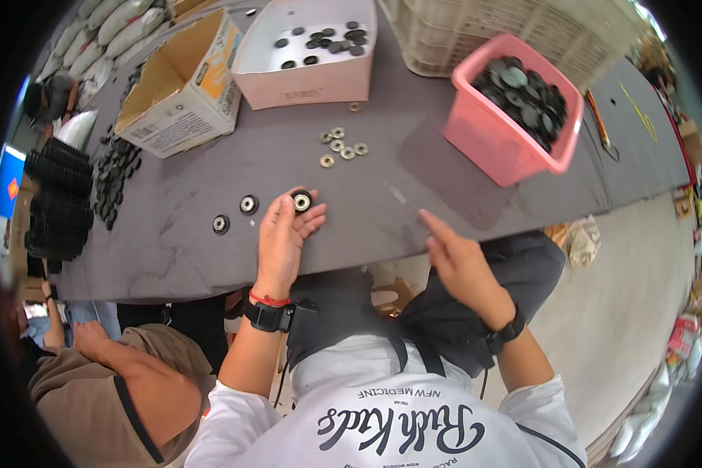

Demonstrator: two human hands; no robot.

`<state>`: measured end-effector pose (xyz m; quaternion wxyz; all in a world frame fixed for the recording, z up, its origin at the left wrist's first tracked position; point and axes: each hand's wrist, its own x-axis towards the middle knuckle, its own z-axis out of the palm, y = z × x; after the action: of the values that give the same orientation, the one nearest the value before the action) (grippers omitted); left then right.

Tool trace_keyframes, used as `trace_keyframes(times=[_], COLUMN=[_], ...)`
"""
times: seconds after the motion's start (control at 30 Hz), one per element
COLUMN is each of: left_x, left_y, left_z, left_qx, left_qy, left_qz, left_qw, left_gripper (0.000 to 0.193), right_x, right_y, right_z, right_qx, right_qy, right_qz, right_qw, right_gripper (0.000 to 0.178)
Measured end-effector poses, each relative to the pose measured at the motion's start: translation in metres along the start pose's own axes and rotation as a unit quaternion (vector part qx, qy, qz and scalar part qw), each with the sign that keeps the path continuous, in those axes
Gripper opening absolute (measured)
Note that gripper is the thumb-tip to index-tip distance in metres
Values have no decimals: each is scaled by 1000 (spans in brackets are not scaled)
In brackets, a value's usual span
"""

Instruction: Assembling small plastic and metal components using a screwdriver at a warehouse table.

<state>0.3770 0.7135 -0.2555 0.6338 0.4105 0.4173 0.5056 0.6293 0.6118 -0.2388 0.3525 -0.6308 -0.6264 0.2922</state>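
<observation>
A small black wheel with a silver hub (pixel 302 201) is pinched at the fingertips of the left hand (pixel 282 238), right on the dark grey table (pixel 288 168), roughly dead centre of the view. So the left one is closed on that wheel, thumb on one side and fingers curled round the other.

The right hand (pixel 456 261) is held loose and open at about 4 o'clock from the wheel, index finger stretched toward the table edge, nothing gripped in it.

Two more black wheels (pixel 235 214) are laid flat at 9 o'clock from the held one, just beside each other. A little cluster of brass-coloured rings (pixel 340 147) is seen at 1 o'clock, near but apart. Further out at 2 o'clock a pink bin (pixel 491 132) is filled with dark round parts, and at 12 o'clock a pale pink box (pixel 304 82) with a few black pieces inside. A cardboard box (pixel 181 90) is tipped at 11 o'clock. Stacks of black parts (pixel 58 199) are piled way over at 9 o'clock.
</observation>
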Motion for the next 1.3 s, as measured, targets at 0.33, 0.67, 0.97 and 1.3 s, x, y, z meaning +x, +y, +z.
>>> trace_keyframes(times=[0.33,0.67,0.97,1.3], left_x=[23,23,25,47], left_y=[10,3,1,-3], left_z=[-2,9,21,43], left_qx=[-110,-65,-38,-242], left_qy=[-9,54,101,152], left_qz=[-108,-86,-76,-89], left_qw=[988,993,991,954], left_gripper=[40,35,26,20], right_x=[79,87,79,72], right_y=[-54,-66,-57,-44], right_z=[27,12,19,46], right_qx=[-251,-370,-376,-332], right_qy=[-146,-156,-108,-47], right_qz=[-163,-208,-270,-228], right_qw=[943,892,880,914], right_gripper=[68,54,46,47])
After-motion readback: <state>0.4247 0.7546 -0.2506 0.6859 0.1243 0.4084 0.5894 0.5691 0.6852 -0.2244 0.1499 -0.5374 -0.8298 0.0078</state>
